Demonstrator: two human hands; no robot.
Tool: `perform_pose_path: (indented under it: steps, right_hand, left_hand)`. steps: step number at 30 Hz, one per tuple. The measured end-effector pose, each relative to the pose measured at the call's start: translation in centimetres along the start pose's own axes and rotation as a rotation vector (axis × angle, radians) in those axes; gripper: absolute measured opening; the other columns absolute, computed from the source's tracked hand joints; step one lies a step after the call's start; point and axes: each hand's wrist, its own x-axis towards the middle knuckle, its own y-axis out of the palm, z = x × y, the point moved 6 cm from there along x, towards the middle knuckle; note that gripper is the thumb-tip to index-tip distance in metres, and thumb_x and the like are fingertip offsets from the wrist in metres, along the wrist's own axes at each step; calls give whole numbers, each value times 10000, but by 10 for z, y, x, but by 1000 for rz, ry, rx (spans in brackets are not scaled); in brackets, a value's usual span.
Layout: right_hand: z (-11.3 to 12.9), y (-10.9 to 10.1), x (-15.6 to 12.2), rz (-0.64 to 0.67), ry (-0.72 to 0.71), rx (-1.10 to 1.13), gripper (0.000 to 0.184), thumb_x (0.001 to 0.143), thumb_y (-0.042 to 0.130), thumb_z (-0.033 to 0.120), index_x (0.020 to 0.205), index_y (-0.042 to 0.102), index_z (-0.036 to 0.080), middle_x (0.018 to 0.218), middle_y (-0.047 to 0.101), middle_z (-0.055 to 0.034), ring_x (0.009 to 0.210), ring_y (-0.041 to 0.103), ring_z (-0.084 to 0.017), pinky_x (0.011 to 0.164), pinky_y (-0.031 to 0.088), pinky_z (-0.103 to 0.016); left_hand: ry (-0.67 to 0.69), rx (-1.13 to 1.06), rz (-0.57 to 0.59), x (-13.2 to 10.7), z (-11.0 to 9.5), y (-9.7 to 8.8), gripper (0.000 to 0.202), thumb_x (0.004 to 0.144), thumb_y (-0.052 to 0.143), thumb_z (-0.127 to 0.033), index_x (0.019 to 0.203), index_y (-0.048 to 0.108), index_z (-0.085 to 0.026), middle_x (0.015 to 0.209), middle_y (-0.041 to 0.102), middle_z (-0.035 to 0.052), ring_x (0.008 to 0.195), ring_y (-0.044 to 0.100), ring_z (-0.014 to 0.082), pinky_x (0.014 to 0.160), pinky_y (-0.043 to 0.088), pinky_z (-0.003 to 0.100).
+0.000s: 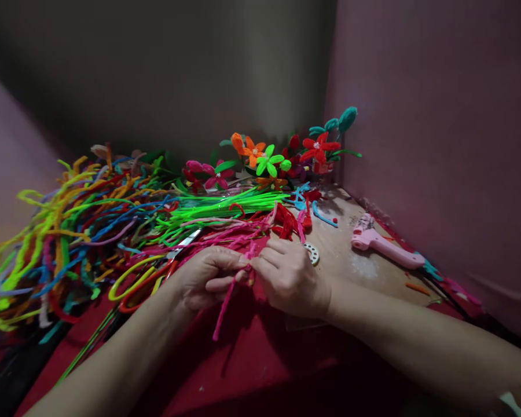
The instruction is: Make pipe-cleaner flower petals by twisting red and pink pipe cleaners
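Between our two hands, just above the red-covered surface point(260, 370), sits a fuzzy pink stem point(224, 311), and what matters is how it lies. From the fingertips its loose tail slants down toward us and a little to the left, so its long axis runs from the meeting point of the hands back toward our own body. That tail passes below the left hand point(206, 278), making it the nearer one. The left hand pinches the stem between thumb and forefinger — a grip near the stem's upper part. Our right hand point(290, 278) comes in from the other side, fingers folded, its tips closed on the same pink spot; its thumb is hidden from us. The two sets of fingertips touch or nearly so — we cannot tell which.

Beside the left wrist lie scissors point(184, 245), blades pointing away from us. Beyond the hands runs a bundle of green stems point(238, 202), roughly crosswise, and just past the right hand is a white disc with holes point(314, 253).
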Motion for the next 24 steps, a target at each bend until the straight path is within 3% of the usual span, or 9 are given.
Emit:
perform_pose_path:
  steps: [5, 11, 15, 18, 21, 24]
  right_hand:
    - [8, -13, 0, -73, -39, 17, 254, 855, 410, 139, 671, 585, 149, 610, 571, -58, 603, 431, -156, 556, 313, -316]
    - [5, -21, 4, -105, 52, 247, 198, 809, 450, 91, 719, 621, 133, 636, 603, -63, 619, 469, -147, 590, 373, -303]
    - [-11, -25, 10, -96, 365, 693, 140, 809, 522, 162, 729, 635, 143, 658, 607, -39, 631, 517, -122, 598, 412, -265]
    - [-18, -17, 10, 38, 643, 1055, 122, 780, 576, 222, 710, 649, 154, 639, 609, -15, 597, 522, -105, 565, 407, -242]
    - [-19, -12, 13, 143, 747, 1251, 124, 740, 608, 238, 681, 659, 142, 602, 595, -8, 554, 495, -92, 537, 385, -236]
    - [-19, -8, 16, 215, 765, 1348, 133, 707, 630, 255, 664, 662, 133, 560, 582, -2, 517, 481, -83, 508, 372, -226]
  left_hand:
    - [18, -21, 6, -16, -3, 11, 170, 661, 597, -187, 528, 621, -83, 399, 406, -25, 266, 137, -26, 304, 72, 156]
    - [264, 286, -259, -45, -26, 15, 222, 684, 659, -299, 551, 576, -141, 384, 358, -49, 316, 249, 23, 321, 130, 165]
    - [467, 488, -384, -61, -39, 19, 170, 713, 646, -327, 669, 617, -165, 498, 496, -20, 397, 391, 62, 375, 279, 181]
    - [797, 646, -524, -78, -53, 26, 112, 707, 660, -255, 798, 652, -190, 756, 607, 33, 653, 552, 135, 577, 435, 229]
    - [1039, 853, -517, -90, -61, 41, 98, 717, 649, -197, 812, 669, -205, 886, 598, 56, 871, 561, 185, 762, 442, 269]
    - [1077, 1014, -450, -92, -65, 49, 65, 756, 601, -171, 773, 657, -197, 890, 592, 58, 895, 552, 182, 785, 428, 266]
